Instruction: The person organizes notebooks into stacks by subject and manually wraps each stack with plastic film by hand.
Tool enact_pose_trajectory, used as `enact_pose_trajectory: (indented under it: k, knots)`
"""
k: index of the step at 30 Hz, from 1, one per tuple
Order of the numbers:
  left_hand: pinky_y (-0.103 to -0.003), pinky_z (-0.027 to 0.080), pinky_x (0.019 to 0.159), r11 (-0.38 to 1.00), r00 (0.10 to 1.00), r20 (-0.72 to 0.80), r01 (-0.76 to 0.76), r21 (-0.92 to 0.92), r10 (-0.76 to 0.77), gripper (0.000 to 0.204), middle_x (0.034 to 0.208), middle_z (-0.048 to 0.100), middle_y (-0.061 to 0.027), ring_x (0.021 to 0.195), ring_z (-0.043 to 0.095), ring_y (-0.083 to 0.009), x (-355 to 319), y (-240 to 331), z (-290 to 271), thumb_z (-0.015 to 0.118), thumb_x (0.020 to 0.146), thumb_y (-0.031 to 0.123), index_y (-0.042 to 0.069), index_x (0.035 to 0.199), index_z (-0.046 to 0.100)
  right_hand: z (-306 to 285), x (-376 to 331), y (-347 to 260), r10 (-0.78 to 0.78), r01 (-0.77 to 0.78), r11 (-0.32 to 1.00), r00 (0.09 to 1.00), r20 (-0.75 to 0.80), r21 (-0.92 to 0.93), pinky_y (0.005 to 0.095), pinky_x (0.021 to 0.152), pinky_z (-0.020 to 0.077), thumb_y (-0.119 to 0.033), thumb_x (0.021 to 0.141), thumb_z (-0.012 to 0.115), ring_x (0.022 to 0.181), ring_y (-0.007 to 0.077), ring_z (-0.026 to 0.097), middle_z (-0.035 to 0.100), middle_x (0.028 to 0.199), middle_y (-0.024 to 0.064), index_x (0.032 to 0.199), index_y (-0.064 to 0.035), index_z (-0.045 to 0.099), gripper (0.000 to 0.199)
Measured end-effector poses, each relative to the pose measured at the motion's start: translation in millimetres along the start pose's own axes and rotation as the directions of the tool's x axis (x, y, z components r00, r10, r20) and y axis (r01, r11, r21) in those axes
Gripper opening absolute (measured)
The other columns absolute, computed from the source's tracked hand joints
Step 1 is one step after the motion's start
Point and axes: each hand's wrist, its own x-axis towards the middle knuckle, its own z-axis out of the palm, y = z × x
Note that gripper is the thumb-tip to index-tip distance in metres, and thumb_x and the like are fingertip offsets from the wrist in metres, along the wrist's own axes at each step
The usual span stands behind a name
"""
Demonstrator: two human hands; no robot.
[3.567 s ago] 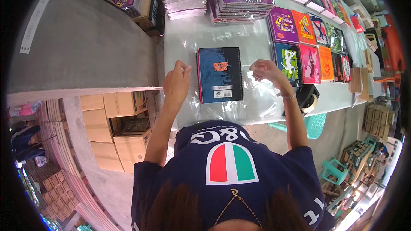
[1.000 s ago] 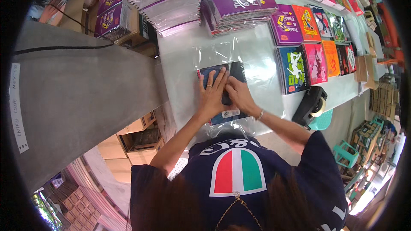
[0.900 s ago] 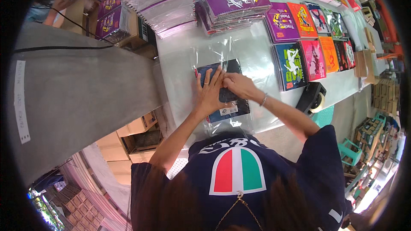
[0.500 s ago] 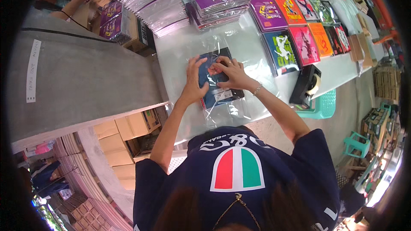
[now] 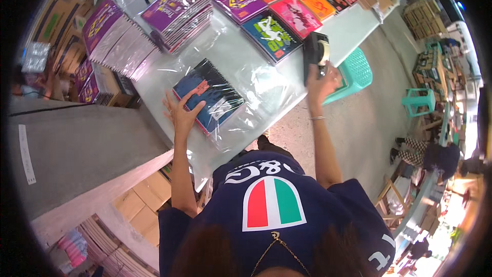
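A dark blue and black spiral notebook (image 5: 218, 90) lies tilted on the table inside clear plastic film. Its cover has a reddish figure and a white label. My left hand (image 5: 183, 114) rests on the notebook's left side, open, fingers spread over the film. At the table's right edge, my right hand (image 5: 322, 84) is at the near end of a black tape dispenser (image 5: 311, 54) with a pale roll. Its fingers are blurred and partly hidden, so whether they grip the tape or the dispenser does not show.
Beyond the dispenser lie colourful notebooks (image 5: 294, 16) in rows. Stacks of purple notebooks (image 5: 177, 10) stand at the far left. A grey partition (image 5: 92, 149) borders the table's left side. Below the right edge is a green plastic stool (image 5: 356, 72).
My right hand has left the notebook and moved right to the tape dispenser. My left hand stays on the notebook. The whole view has turned, shifting the table leftward.
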Motion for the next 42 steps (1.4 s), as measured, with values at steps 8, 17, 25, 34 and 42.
enact_pose_trajectory:
  k: [8, 17, 25, 34, 42]
  knots:
    - [-0.071, 0.005, 0.105, 0.999, 1.000, 0.003, -0.029, 0.033, 0.028, 0.057, 0.155, 0.011, -0.0175, 0.141, 0.004, -0.0449, 5, -1, 10, 0.078, 0.067, 0.050, 0.040, 0.121, 0.061, -31, 37, 93, 0.339, -0.709, 0.642, 0.604, 0.722, 0.292, 0.0167, 0.054, 0.0426, -0.029, 0.085, 0.071, 0.056, 0.0032, 0.052, 0.063, 0.071, 0.0018, 0.095, 0.0021, 0.068, 0.033]
    - [-0.069, 0.002, 0.106, 0.999, 0.999, 0.045, -0.008, 0.040, 0.006, 0.056, 0.155, 0.007, -0.0184, 0.142, 0.002, -0.0442, 6, 6, 3, 0.078, 0.068, 0.049, 0.041, 0.121, 0.061, -23, 17, 100, 0.282, -0.685, 0.549, 0.691, 0.665, 0.479, 0.0234, 0.066, 0.0497, -0.024, 0.088, 0.066, 0.069, 0.0078, 0.059, 0.064, 0.080, 0.0030, 0.091, 0.0008, 0.064, 0.025]
    - [-0.069, 0.003, 0.106, 0.998, 0.999, 0.031, 0.022, 0.054, -0.024, 0.057, 0.155, 0.009, -0.0180, 0.142, 0.004, -0.0442, 2, 7, 5, 0.077, 0.067, 0.051, 0.041, 0.121, 0.061, -37, -35, 106, 0.334, -0.804, 0.294, 0.593, 0.732, 0.517, 0.0296, 0.067, 0.0537, -0.022, 0.094, 0.056, 0.070, 0.0168, 0.063, 0.062, 0.085, 0.0059, 0.095, -0.0021, 0.057, 0.020]
    - [-0.067, 0.003, 0.107, 0.997, 0.999, 0.030, 0.038, 0.071, -0.040, 0.059, 0.155, 0.010, -0.0199, 0.142, 0.003, -0.0447, 0, 9, 1, 0.076, 0.064, 0.056, 0.041, 0.119, 0.062, -13, -41, 11, -0.219, -0.602, 0.653, 0.431, 0.876, 0.460, 0.0248, 0.049, 0.0443, -0.018, 0.090, 0.058, 0.061, 0.0089, 0.054, 0.056, 0.073, 0.0043, 0.090, -0.0016, 0.057, 0.017]
    - [-0.068, -0.001, 0.106, 0.995, 0.999, 0.001, 0.052, 0.085, -0.052, 0.057, 0.155, 0.009, -0.0190, 0.143, -0.001, -0.0407, -1, 16, -2, 0.076, 0.065, 0.055, 0.043, 0.119, 0.062, 86, -68, -178, -0.805, -0.286, 0.582, -0.072, 0.588, 0.761, 0.0258, 0.059, 0.0435, -0.016, 0.085, 0.068, 0.064, 0.0086, 0.054, 0.059, 0.071, 0.0016, 0.083, -0.0012, 0.060, 0.017]
